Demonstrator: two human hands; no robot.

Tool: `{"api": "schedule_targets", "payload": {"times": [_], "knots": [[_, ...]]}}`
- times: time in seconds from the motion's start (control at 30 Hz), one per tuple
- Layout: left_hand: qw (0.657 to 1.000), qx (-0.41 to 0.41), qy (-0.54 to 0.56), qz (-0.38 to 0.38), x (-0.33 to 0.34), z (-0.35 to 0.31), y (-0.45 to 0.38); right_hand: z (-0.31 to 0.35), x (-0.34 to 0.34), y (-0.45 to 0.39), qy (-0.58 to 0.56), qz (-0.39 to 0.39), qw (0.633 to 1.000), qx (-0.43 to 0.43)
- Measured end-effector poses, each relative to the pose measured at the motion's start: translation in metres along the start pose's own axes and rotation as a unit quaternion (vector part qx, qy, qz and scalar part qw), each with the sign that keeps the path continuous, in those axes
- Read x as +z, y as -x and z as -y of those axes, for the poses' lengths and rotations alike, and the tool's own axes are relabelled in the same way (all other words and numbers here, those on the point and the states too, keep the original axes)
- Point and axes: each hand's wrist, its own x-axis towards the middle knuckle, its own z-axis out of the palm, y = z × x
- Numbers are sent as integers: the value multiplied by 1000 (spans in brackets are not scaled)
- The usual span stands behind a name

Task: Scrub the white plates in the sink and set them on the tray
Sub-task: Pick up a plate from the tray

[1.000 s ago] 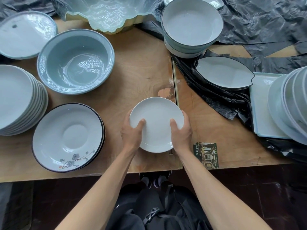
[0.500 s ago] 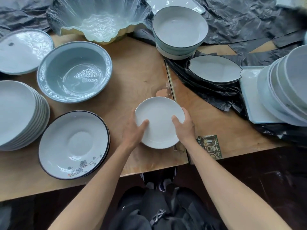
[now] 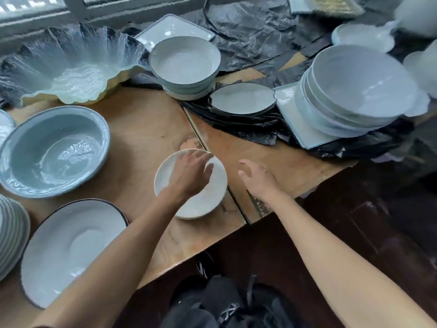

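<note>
Wooden tabletop (image 3: 132,129) crowded with crockery, no sink showing: the left hand (image 3: 189,176) is lying loosely spread over the small white plate (image 3: 208,197), the right hand (image 3: 257,178) hovering open beside it, scrubbing seemingly not begun.

The left hand (image 3: 191,174) covers the middle of the small white plate (image 3: 165,176), the stack of plates (image 3: 10,233) is cut off by the left edge, and the pale dishes (image 3: 418,15) at top right are blurred.
</note>
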Motion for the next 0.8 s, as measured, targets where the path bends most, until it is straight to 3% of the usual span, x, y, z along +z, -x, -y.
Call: {"api": "schedule_targets", "payload": {"times": [0.17, 0.33, 0.53, 0.8], "knots": [[990, 114, -18, 79, 11, -76, -30, -59, -39, 47, 44, -41, 998, 26], [968, 202, -30, 147, 41, -174, -26, -137, -57, 135, 40, -84, 989, 116], [928, 303, -66, 208, 70, -292, 33, -222, -59, 268, 21, -134, 967, 215], [869, 427, -117, 220, 101, -450, 140, -300, -53, 455, -3, -193, 931, 310]]}}
